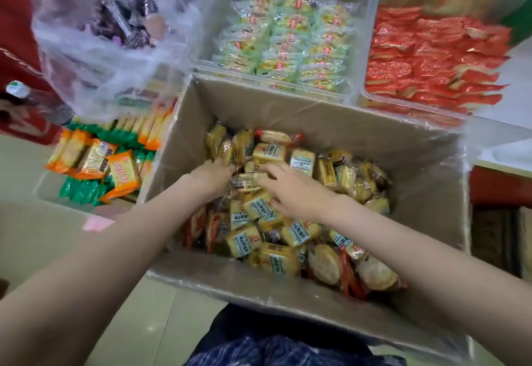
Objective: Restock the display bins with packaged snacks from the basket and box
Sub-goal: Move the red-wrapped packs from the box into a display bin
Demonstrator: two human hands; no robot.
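Observation:
A large cardboard box [316, 112] stands in front of me, filled with several yellow-wrapped snack packs [269, 154] and a few round crackers in red-trimmed wrappers [324, 263]. Both my hands are down inside it, in the middle of the pile. My left hand [211, 175] has its fingers curled into the yellow packs and grips some of them. My right hand [290, 190] lies on the packs with fingers bent around a few. Behind the box, a clear display bin [198, 57] holds green-wrapped snacks and another clear bin [363, 93] holds red-wrapped ones.
A low container [43, 190] at the left of the box holds orange and green packs. A clear plastic bag [109, 26] of purple-wrapped sweets hangs at top left. A bottle [18, 90] stands at the far left. My patterned clothing [282, 345] shows at the bottom.

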